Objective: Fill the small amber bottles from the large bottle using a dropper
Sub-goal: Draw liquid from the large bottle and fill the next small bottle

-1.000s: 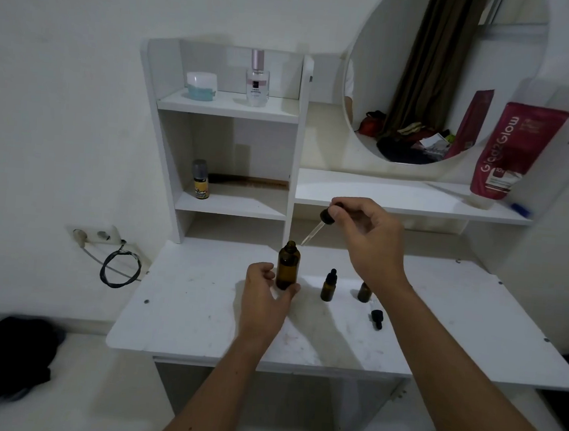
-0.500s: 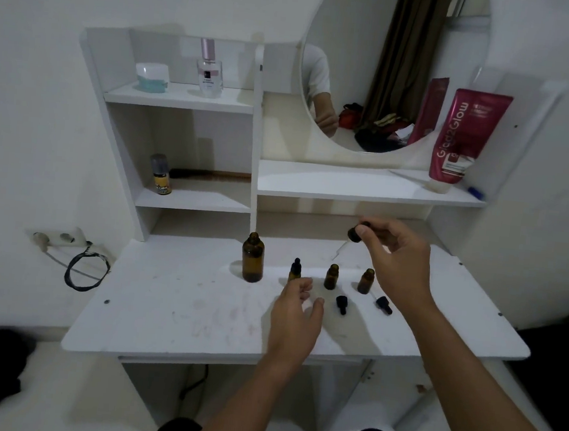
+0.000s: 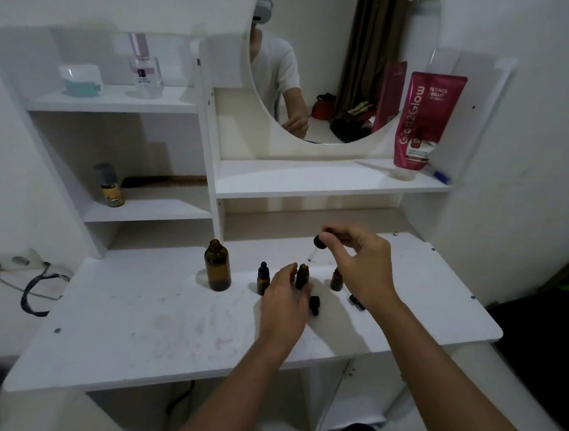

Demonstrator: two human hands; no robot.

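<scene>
The large amber bottle (image 3: pixel 217 269) stands uncapped on the white table (image 3: pixel 163 328). To its right stand three small amber bottles: one with a black cap (image 3: pixel 263 278), an uncapped middle one (image 3: pixel 302 276) and an uncapped right one (image 3: pixel 337 280). My left hand (image 3: pixel 284 298) curls around the middle small bottle, fingers touching its side. My right hand (image 3: pixel 358 259) pinches the black bulb of a dropper (image 3: pixel 317 245), whose glass tip hangs just above and to the right of the middle bottle's mouth.
Two loose black caps (image 3: pixel 315 305) (image 3: pixel 356 302) lie on the table by the small bottles. Shelves behind hold a small spray can (image 3: pixel 110 186), a perfume bottle (image 3: pixel 144 69), a jar (image 3: pixel 80 80) and a red tube (image 3: pixel 422 120). A round mirror (image 3: pixel 341 62) hangs above.
My left hand left the large bottle and moved right to the middle small bottle. My right hand carried the dropper from over the large bottle to above the small bottles.
</scene>
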